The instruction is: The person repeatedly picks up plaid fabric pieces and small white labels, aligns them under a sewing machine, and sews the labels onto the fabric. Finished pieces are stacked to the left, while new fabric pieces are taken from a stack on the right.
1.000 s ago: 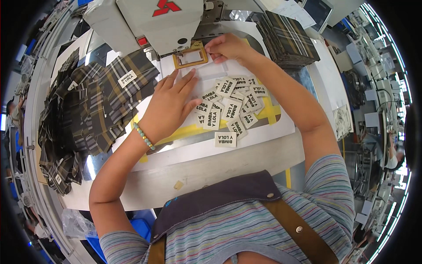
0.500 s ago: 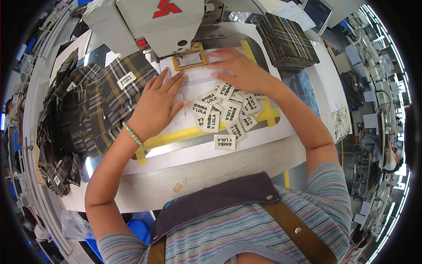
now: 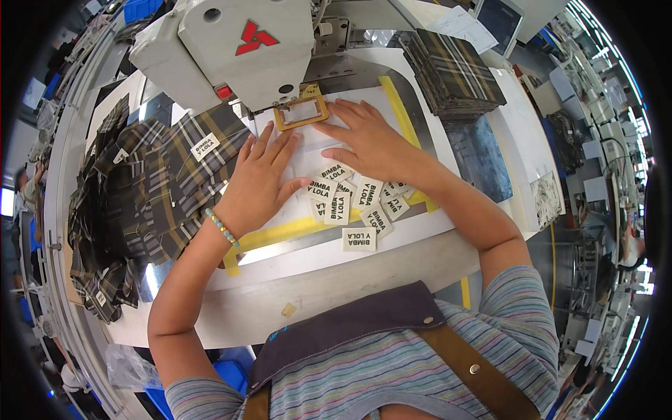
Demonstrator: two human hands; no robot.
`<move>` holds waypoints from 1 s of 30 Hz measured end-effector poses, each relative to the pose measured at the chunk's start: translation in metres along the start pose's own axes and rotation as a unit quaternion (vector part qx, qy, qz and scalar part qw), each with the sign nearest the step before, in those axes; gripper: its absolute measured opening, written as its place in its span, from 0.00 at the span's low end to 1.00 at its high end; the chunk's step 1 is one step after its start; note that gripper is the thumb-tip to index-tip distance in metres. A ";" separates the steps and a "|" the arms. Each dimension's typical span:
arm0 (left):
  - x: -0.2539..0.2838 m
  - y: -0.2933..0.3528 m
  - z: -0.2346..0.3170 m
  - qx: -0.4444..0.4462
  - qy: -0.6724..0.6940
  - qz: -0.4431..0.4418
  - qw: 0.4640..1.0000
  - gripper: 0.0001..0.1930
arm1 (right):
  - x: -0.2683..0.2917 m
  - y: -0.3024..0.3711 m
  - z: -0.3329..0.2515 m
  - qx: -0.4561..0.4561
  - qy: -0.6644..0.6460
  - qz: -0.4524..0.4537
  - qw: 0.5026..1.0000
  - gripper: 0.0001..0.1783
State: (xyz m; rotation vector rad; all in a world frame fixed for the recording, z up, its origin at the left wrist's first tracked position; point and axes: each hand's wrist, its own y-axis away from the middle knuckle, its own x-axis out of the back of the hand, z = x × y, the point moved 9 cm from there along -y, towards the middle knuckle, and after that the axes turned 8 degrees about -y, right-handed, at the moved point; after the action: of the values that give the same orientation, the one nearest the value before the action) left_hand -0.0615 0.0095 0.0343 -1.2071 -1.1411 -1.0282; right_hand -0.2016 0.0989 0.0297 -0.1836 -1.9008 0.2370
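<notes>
My left hand (image 3: 260, 183) lies flat with fingers spread, its fingertips just short of the left side of a brass-coloured clamp frame (image 3: 302, 125) under the sewing machine head (image 3: 241, 52). On the frame's other side my right hand (image 3: 369, 143) rests palm down, fingers apart, its fingertips by the frame's right edge. Both hands press on a white sheet (image 3: 315, 147), and neither grips anything. Several white fabric labels (image 3: 358, 239) with dark print lie in a loose pile between and below the hands. My right hand and wrist hide part of the pile.
Plaid fabric pieces (image 3: 164, 168) spread over the left side, one bearing a white label (image 3: 205, 148). A neat stack of plaid pieces (image 3: 458, 70) stands at the back right. Yellow tape (image 3: 402, 115) borders the white sheet. A screen (image 3: 498, 24) stands at the far right.
My right hand has come down and left, closer to the clamp frame, and now covers some upper labels. My left hand stays beside the frame. The whole view has shifted slightly.
</notes>
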 end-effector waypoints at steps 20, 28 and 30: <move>-0.010 -0.015 -0.003 -0.001 0.013 -0.021 1.000 0.42 | 0.064 0.007 0.008 -0.040 -0.053 0.055 0.996 0.26; 0.011 0.034 -0.051 0.038 0.002 -0.003 0.999 0.33 | 0.183 0.083 0.074 -0.184 0.121 0.188 0.957 0.16; 0.010 0.047 -0.075 0.063 0.017 0.007 0.998 0.31 | 0.187 0.098 0.085 -0.201 0.139 0.171 0.955 0.15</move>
State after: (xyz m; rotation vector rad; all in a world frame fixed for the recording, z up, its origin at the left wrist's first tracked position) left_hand -0.0062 -0.0610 0.0363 -1.0915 -1.1528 -0.9488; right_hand -0.3429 0.2326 0.1471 -0.7850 -1.6082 0.0477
